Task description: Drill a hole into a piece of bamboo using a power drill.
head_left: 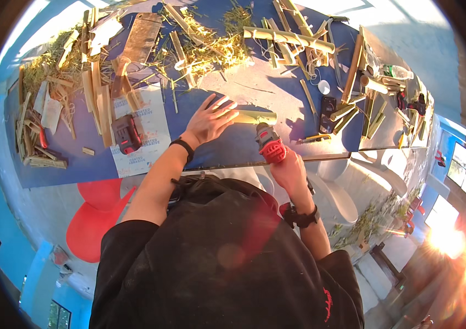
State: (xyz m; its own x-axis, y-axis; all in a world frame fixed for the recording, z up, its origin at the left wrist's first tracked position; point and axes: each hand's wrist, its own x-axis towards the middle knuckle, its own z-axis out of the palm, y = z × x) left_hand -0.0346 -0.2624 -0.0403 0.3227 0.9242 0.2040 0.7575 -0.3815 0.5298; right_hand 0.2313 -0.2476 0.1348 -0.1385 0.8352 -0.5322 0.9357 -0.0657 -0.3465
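A short length of bamboo (pixel 255 117) lies sideways on the blue tabletop (pixel 189 159) in front of me. Spread fingers of my left hand (pixel 211 119) rest over its left end, pressing flat rather than wrapping round it. My right hand (pixel 289 171) is closed around the handle of a red and black cordless drill (pixel 270 143). The drill's front end meets the near side of the bamboo toward its right end; the bit itself is too small to make out.
Left of my arm sits a battery pack (pixel 127 133) on printed paper (pixel 153 145). Bamboo strips and shavings (pixel 216 46) cover the far side. At right lie a black phone (pixel 327 114), a yellow cutter (pixel 314 139), bamboo pieces (pixel 344 112) and a plastic bottle (pixel 397 71). A red chair (pixel 93 219) stands below.
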